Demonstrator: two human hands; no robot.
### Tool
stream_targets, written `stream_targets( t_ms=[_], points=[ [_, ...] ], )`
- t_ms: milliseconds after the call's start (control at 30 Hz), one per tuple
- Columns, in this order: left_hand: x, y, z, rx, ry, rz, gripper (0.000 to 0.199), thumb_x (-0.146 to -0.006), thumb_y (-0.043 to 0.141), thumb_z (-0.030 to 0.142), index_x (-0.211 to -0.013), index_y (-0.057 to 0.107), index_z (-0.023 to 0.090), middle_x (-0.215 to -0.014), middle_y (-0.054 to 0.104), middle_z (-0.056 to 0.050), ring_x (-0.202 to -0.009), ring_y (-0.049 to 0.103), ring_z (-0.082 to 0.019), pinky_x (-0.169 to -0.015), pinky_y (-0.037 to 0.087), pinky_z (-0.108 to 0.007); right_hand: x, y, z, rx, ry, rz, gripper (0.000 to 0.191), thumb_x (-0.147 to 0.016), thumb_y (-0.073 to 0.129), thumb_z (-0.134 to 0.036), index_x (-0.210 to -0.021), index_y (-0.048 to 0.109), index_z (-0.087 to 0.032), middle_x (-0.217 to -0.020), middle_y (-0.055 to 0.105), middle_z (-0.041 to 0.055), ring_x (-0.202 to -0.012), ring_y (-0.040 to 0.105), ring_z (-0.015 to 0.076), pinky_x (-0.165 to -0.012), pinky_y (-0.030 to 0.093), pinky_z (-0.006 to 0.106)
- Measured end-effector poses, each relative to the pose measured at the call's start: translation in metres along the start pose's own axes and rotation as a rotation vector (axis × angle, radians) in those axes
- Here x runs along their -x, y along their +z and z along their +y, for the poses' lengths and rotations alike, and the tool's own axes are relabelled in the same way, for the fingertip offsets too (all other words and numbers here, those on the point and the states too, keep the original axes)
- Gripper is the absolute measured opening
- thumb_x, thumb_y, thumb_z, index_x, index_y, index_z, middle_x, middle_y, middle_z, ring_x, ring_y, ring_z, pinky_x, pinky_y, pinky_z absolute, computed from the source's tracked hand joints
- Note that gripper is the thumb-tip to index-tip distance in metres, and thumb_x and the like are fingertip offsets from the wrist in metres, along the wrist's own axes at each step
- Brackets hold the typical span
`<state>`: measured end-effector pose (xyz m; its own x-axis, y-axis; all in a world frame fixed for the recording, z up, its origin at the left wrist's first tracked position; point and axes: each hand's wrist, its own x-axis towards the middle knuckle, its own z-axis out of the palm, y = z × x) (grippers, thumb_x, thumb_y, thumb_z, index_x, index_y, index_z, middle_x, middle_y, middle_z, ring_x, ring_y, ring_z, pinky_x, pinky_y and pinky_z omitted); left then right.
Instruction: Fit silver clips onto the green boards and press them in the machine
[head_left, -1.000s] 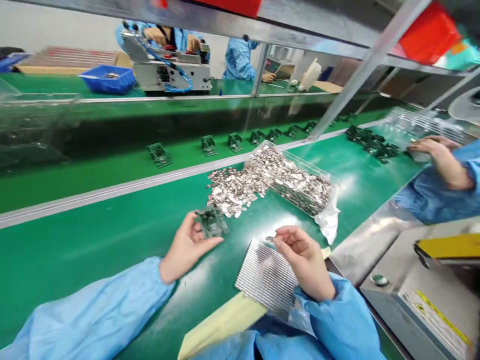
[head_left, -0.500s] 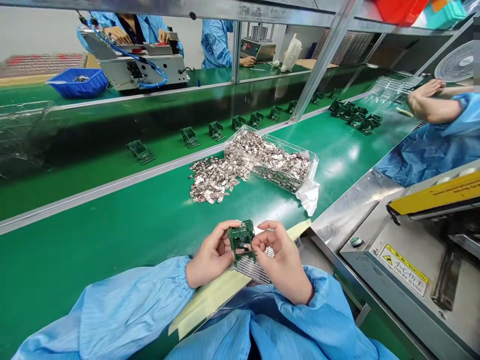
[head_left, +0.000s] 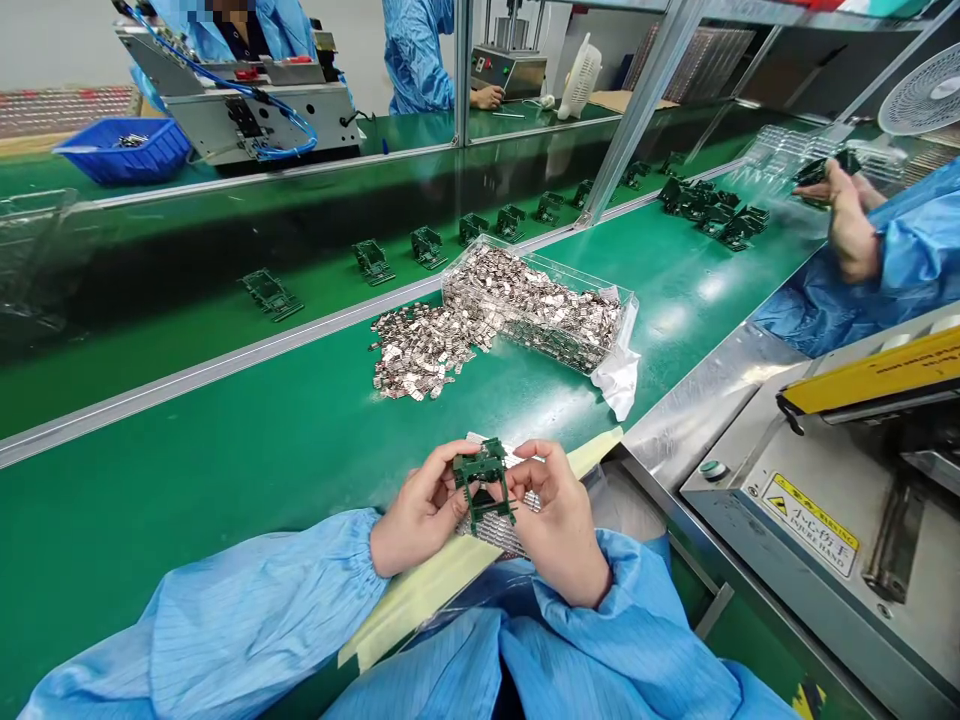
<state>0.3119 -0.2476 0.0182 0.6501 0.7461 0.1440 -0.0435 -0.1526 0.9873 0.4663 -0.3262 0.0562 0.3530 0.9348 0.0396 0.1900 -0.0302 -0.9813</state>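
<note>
While the left hand [head_left: 415, 515] grasps the green frame [head_left: 480, 466] at nine o'clock, long axis roughly twelve-to-six, the right hand [head_left: 561, 520] touches its three-o'clock side; whether those fingers pinch anything, I cannot tell.

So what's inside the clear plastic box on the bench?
The clear box holds a heap of small silvery pieces. They cover its floor, so anything beneath them can't be seen.

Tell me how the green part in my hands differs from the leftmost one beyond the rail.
The held part is between your left hand and right hand; the leftmost part lies on the green strip, untouched. The held part is closer and looks larger; the leftmost part looks smaller. Both are green.
</note>
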Motion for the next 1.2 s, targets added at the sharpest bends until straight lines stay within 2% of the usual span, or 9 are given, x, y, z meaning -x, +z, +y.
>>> stream_targets(
  t_ms=[133,233,333,433,600,733,933,1200],
  points=[
    [0.002,0.003,-0.001,-0.023,-0.013,0.051,0.035,-0.088,0.060,0.034,-0.121,0.055,0.022,-0.084,0.063,-0.004,-0.074,0.060,-0.016,-0.068,0.051,-0.025,0.004,0.005,0.006,-0.010,-0.033,0.055,0.029,-0.084,0.061,-0.022,-0.107,0.043,-0.023,-0.072,0.061,-0.0031,-0.063,0.054,0.0147,-0.061,0.044,0.028],
    [0.003,0.006,0.000,-0.002,-0.029,0.107,0.035,-0.088,0.061,0.034,-0.120,0.054,0.024,-0.084,0.062,-0.003,-0.071,0.059,-0.014,-0.064,0.050,-0.023,0.006,0.008,0.008,0.016,-0.065,0.124,0.027,-0.085,0.062,-0.022,-0.108,0.046,-0.023,-0.083,0.061,0.0010,-0.072,0.057,0.0160,-0.067,0.048,0.029],
    [0.003,0.008,0.002,0.037,-0.061,0.149,0.034,-0.088,0.060,0.035,-0.120,0.052,0.025,-0.085,0.062,-0.003,-0.071,0.059,-0.014,-0.060,0.050,-0.022,0.006,0.009,0.009,0.016,-0.051,0.119,0.022,-0.086,0.062,-0.025,-0.105,0.050,-0.023,-0.094,0.059,0.0045,-0.082,0.059,0.0177,-0.070,0.050,0.030],
    [0.003,0.008,0.003,0.028,-0.077,0.172,0.033,-0.087,0.062,0.036,-0.117,0.053,0.024,-0.083,0.062,-0.002,-0.068,0.059,-0.014,-0.058,0.049,-0.022,0.004,0.011,0.009,-0.098,0.012,0.064,0.022,-0.085,0.064,-0.029,-0.102,0.051,-0.022,-0.090,0.059,0.0037,-0.080,0.059,0.0175,-0.068,0.052,0.029],
    [0.005,0.008,0.003,-0.009,-0.072,0.173,0.030,-0.086,0.061,0.032,-0.115,0.055,0.025,-0.078,0.062,-0.001,-0.061,0.056,-0.013,-0.054,0.048,-0.022,0.000,0.017,0.007,-0.235,0.097,0.072,0.026,-0.078,0.071,-0.036,-0.089,0.052,-0.021,-0.079,0.055,0.0007,-0.069,0.054,0.0150,-0.060,0.048,0.025],
    [0.007,0.008,0.004,-0.010,-0.070,0.169,0.031,-0.085,0.062,0.032,-0.114,0.056,0.025,-0.076,0.061,-0.001,-0.058,0.054,-0.012,-0.052,0.049,-0.023,-0.002,0.019,0.005,-0.279,0.151,0.067,0.030,-0.074,0.073,-0.036,-0.078,0.048,-0.022,-0.070,0.050,-0.0025,-0.062,0.048,0.0130,-0.055,0.043,0.023],
    [0.009,0.010,0.008,0.012,-0.090,0.180,0.034,-0.083,0.064,0.034,-0.115,0.057,0.025,-0.075,0.060,-0.001,-0.056,0.054,-0.013,-0.052,0.050,-0.024,0.003,0.016,0.001,-0.319,0.122,0.022,0.028,-0.076,0.072,-0.036,-0.080,0.048,-0.021,-0.071,0.050,-0.0021,-0.063,0.046,0.0130,-0.057,0.041,0.023],
    [0.016,0.024,0.014,-0.013,-0.074,0.181,0.032,-0.083,0.064,0.032,-0.114,0.057,0.026,-0.078,0.061,-0.001,-0.061,0.056,-0.014,-0.054,0.050,-0.024,0.014,0.010,0.004,-0.406,0.106,0.049,0.032,-0.072,0.074,-0.034,-0.075,0.045,-0.022,-0.065,0.046,-0.0040,-0.058,0.042,0.0123,-0.051,0.038,0.022]
  ],
)
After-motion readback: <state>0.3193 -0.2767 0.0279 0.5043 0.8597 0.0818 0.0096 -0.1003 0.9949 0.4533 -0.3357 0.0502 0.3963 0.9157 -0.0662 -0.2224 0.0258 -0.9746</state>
